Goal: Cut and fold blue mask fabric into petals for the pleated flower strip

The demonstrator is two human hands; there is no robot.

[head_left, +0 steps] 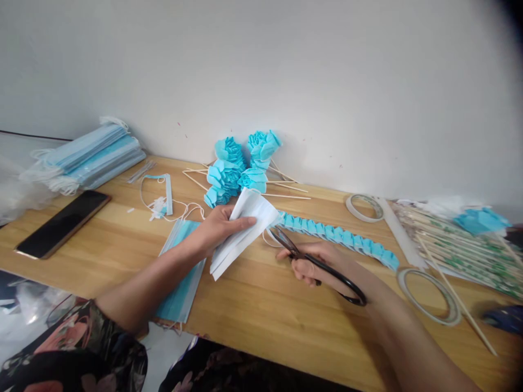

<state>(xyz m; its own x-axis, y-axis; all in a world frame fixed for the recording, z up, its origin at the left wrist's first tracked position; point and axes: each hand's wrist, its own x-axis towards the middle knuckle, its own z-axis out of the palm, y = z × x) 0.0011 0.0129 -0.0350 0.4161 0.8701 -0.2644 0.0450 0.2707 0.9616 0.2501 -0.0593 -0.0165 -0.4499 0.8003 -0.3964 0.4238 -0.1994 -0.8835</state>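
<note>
Our left grip pinches the folded mask, our right grip holds scissors (blades near the mask's edge), with room on the surface below.

The wooden desk before me carries a phone, stacked face masks, blue flowers, a pleated blue strip, two tape rolls and packed sticks.

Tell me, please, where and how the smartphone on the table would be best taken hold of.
The smartphone is probably best gripped across its middle by the two long edges, coming from above and the near side: it lies flat on the table, narrow across, with stacked face masks just beyond it.
</note>
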